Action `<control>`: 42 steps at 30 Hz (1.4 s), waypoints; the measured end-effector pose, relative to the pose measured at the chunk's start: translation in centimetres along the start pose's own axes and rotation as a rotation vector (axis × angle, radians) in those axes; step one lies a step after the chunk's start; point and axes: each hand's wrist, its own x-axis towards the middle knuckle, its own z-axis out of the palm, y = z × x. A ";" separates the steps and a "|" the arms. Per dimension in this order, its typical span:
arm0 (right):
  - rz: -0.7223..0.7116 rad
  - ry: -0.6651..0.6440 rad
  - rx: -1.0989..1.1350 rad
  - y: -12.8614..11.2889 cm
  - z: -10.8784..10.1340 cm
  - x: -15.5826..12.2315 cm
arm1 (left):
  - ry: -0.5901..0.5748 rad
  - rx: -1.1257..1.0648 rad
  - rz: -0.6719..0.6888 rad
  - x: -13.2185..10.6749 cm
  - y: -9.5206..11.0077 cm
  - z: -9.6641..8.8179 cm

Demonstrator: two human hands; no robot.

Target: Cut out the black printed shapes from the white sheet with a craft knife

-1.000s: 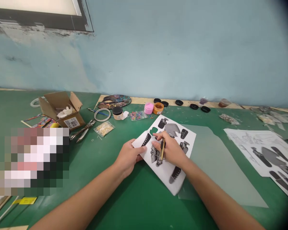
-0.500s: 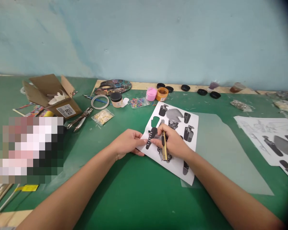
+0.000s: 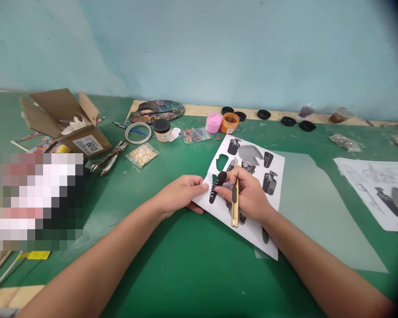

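Observation:
A printed sheet of paper (image 3: 254, 234) with black and grey shapes lies at a slant on the green table. My left hand (image 3: 189, 192) pinches its left edge, thumb on top and fingers underneath. In my right hand (image 3: 248, 192) is a yellow utility knife (image 3: 235, 212), its handle pointing down toward me. The same hand's thumb and fingertip are at a black toothed paper cut-out (image 3: 217, 187), beside which green shows through a slot. Above it, a cut hole (image 3: 222, 163) in the sheet also shows green. Part of the sheet is hidden under my right hand.
A translucent sheet (image 3: 318, 212) lies under the paper's right side. Further right are other printed sheets (image 3: 368, 185). Behind stand a pink jar (image 3: 214, 123), an orange jar (image 3: 229, 123) and a black-lidded jar (image 3: 162, 130). Pliers (image 3: 109, 157) and an open cardboard box (image 3: 86, 143) are left.
The view has shifted slightly, so most things sit a little differently. The toothed cut-out now stands off its slot, with green visible beside it. Both hands keep their holds.

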 end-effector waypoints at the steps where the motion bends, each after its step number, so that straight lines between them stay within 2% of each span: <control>1: -0.002 0.006 0.003 0.1 0.0 0.0 | 0.006 0.001 0.009 0.0 0.0 0.0; 6: 0.070 -0.021 0.026 0.3 0.0 0.0 | 0.042 0.011 0.089 0.1 -0.1 0.3; 11: 0.080 -0.065 0.002 0.2 -0.2 0.1 | 0.083 0.033 0.121 0.3 -0.2 0.3; 16: 0.077 -0.059 -0.076 -0.3 -0.2 0.1 | 0.102 0.197 0.150 0.2 -0.3 0.0; 19: 0.041 -0.044 -0.185 -0.5 -0.1 0.1 | 0.109 0.238 0.120 0.1 -0.2 -0.1; 24: -0.010 0.073 -0.386 0.0 -0.6 0.2 | 0.136 0.169 0.053 0.1 -0.3 0.0; 28: 0.067 0.109 -0.630 1.0 -1.0 0.4 | 0.136 0.151 -0.002 0.1 -0.5 0.1; 31: 0.111 -0.017 -0.729 1.4 -1.1 0.2 | 0.128 0.170 -0.070 -0.6 -0.6 0.7; 34: 0.066 -0.186 -0.741 1.1 -1.4 -0.1 | 0.149 0.163 -0.005 -2.4 -1.2 2.1; 36: -0.002 -0.313 -0.679 0.7 -1.6 -0.3 | 0.134 0.134 0.041 -4.1 -2.2 3.6; 39: -0.166 -0.510 -0.550 0.0 -1.4 -0.5 | 0.169 0.051 0.002 -6.7 -4.5 6.0; 41: -0.269 -0.563 -0.516 -0.3 -1.1 -0.6 | 0.246 0.011 -0.008 -7.8 -6.2 7.4; 42: -0.299 -0.542 -0.528 -0.6 -0.8 -0.6 | 0.298 -0.002 0.001 -8.1 -6.9 8.1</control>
